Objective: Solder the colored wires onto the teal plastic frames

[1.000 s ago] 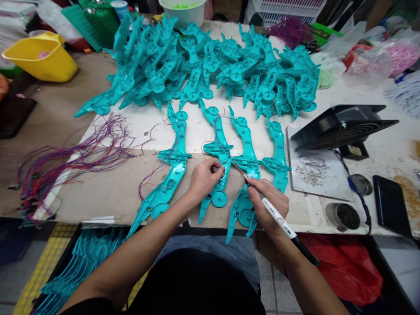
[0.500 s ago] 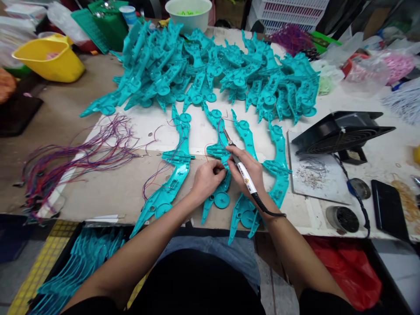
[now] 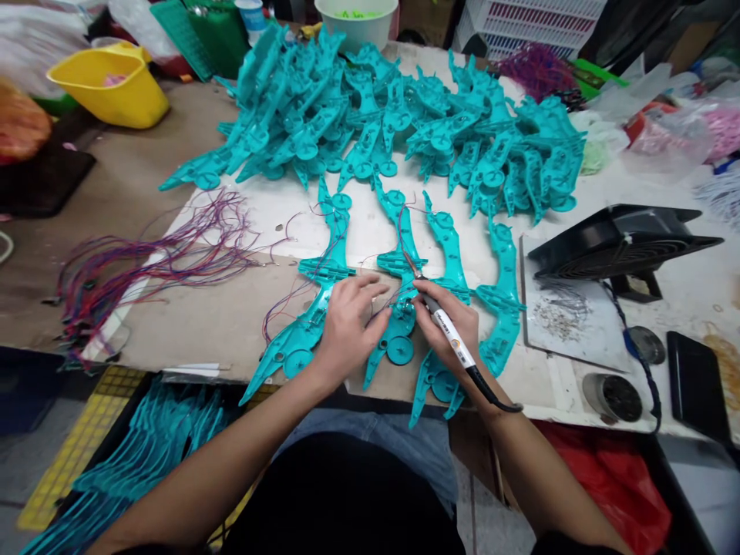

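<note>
My right hand [image 3: 448, 320] is closed round a white and grey soldering iron [image 3: 452, 337], whose metal tip points up and left over a teal plastic part [image 3: 398, 254]. My left hand [image 3: 354, 327] lies just left of that part, its fingers apart and nothing visible in them. Thin red and blue wires run along the same part. To the left lies another teal part [image 3: 315, 308] with wires on it. Two more, a teal part [image 3: 446, 239] and a far-right teal part [image 3: 500, 270], lie to the right.
A heap of teal parts [image 3: 306, 116] fills the back of the table. Bundled red and blue wires [image 3: 167, 247] lie at left. On the right stand a black fan [image 3: 618, 243], a stained white board [image 3: 578, 324] and a round tin [image 3: 613, 397]. A yellow container [image 3: 112, 89] sits back left.
My left hand has opened and drawn slightly away from the middle teal part. The right hand has lowered slightly with the soldering iron. The whole view has shifted a little.
</note>
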`<state>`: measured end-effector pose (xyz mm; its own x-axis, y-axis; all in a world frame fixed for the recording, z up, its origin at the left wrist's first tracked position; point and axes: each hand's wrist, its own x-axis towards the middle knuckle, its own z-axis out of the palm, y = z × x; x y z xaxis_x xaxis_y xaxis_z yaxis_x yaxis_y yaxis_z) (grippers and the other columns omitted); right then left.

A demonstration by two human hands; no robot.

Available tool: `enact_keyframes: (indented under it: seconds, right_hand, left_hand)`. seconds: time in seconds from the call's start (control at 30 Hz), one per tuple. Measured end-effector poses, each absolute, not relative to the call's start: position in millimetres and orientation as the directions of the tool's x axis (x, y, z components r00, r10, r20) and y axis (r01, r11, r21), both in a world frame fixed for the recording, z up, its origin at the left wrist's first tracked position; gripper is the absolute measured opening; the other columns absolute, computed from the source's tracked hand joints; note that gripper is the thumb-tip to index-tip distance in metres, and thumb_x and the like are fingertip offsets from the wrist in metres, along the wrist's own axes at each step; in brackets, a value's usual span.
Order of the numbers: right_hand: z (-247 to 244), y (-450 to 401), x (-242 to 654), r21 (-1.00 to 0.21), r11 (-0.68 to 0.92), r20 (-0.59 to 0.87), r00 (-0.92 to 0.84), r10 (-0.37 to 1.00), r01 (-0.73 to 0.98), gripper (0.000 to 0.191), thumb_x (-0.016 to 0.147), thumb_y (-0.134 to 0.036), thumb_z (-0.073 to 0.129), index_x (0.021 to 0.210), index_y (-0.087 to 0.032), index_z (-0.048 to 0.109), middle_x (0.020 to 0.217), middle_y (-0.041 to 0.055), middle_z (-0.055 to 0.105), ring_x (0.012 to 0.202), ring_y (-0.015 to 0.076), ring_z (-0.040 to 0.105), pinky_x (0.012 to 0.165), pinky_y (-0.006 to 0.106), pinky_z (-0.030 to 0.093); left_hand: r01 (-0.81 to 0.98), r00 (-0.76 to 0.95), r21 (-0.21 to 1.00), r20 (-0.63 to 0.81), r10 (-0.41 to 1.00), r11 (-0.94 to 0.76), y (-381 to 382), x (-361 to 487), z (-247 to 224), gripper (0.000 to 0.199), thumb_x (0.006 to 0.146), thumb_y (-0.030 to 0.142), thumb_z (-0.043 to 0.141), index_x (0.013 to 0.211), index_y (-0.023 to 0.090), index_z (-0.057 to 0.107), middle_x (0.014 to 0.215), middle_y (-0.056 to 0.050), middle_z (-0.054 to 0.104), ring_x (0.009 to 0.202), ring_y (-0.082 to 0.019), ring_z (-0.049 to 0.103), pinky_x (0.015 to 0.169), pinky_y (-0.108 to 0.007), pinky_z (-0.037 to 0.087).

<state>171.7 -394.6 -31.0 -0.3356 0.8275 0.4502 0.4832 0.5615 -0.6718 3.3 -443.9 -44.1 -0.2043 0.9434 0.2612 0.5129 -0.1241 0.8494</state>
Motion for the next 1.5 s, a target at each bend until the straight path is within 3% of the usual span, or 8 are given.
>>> enact_keyframes:
  seconds: [0.13,0.27,0.37,0.57,0.83,1.07,1.5]
  right_hand:
    - [-33,-399,172,-0.681,0.555,0.448,-0.328,0.832,0.478,0.029,0.086,-0.022,0.061,0.115,-0.026,0.065,0.103,0.0029,0.072,0.087,0.0169,0.069,0.086,0.031,0.056]
    - [-39,-400,171,-0.690,0.546,0.442,-0.321,0.837,0.475,0.027,0.086,-0.022,0.061,0.113,-0.026,0.066,0.104,0.0028,0.072,0.089,0.0172,0.069,0.086,0.031,0.056]
    - [-41,-400,170,-0.707,0.535,0.429,-0.322,0.844,0.462,0.026,0.087,-0.022,0.061,0.112,-0.025,0.066,0.105,0.0027,0.071,0.091,0.0171,0.068,0.086,0.031,0.055]
    - [-27,-409,188,-0.664,0.570,0.469,-0.324,0.822,0.484,0.026,0.091,-0.032,0.057,0.113,-0.023,0.066,0.097,0.0062,0.070,0.087,0.0193,0.065,0.079,0.033,0.053]
    - [-30,-438,211,-0.675,0.635,0.539,-0.335,0.772,0.376,0.017,0.082,-0.010,0.061,0.094,-0.020,0.070,0.077,0.0042,0.066,0.074,0.0172,0.063,0.070,0.033,0.052]
    - [-39,-440,215,-0.665,0.648,0.514,-0.403,0.757,0.370,0.020,0.082,-0.009,0.061,0.095,-0.021,0.070,0.077,0.0042,0.064,0.075,0.0170,0.061,0.068,0.033,0.051]
    - [-43,-440,217,-0.601,0.706,0.539,-0.462,0.704,0.374,0.022,0.082,-0.007,0.060,0.098,-0.020,0.068,0.079,0.0044,0.063,0.079,0.0171,0.061,0.070,0.033,0.052]
  left_hand:
    - [0.503,-0.014,0.851,0.183,0.983,-0.151,-428,8,-41,0.023,0.078,0.019,0.067,0.101,0.022,0.070,0.097,-0.004,0.070,0.099,-0.021,0.058,0.091,-0.035,0.046]
    - [0.413,-0.019,0.906,0.109,0.994,-0.091,-416,11,-47,0.008,0.078,0.016,0.065,0.081,0.019,0.072,0.083,-0.003,0.071,0.085,-0.018,0.061,0.075,-0.028,0.047]
    - [0.422,0.002,0.903,0.087,0.996,-0.080,-416,8,-50,0.008,0.079,0.019,0.064,0.075,0.018,0.072,0.076,-0.002,0.070,0.078,-0.017,0.061,0.071,-0.027,0.046]
    - [0.466,-0.059,0.885,0.010,0.998,0.019,-419,9,-58,0.010,0.077,0.019,0.063,0.072,0.017,0.070,0.070,-0.002,0.069,0.070,-0.016,0.059,0.064,-0.026,0.044]
    - [0.417,-0.061,0.905,-0.062,0.996,0.082,-417,12,-59,0.009,0.073,0.014,0.060,0.069,0.014,0.067,0.066,0.000,0.065,0.060,-0.012,0.055,0.056,-0.021,0.040]
    - [0.404,-0.014,0.905,-0.139,0.990,0.133,-413,8,-61,0.012,0.074,0.021,0.059,0.073,0.012,0.068,0.063,0.000,0.062,0.059,-0.011,0.052,0.053,-0.021,0.036]
    - [0.384,0.018,0.913,-0.154,0.988,0.135,-411,6,-58,0.013,0.072,0.021,0.058,0.070,0.012,0.067,0.062,0.000,0.061,0.059,-0.011,0.051,0.053,-0.021,0.036]
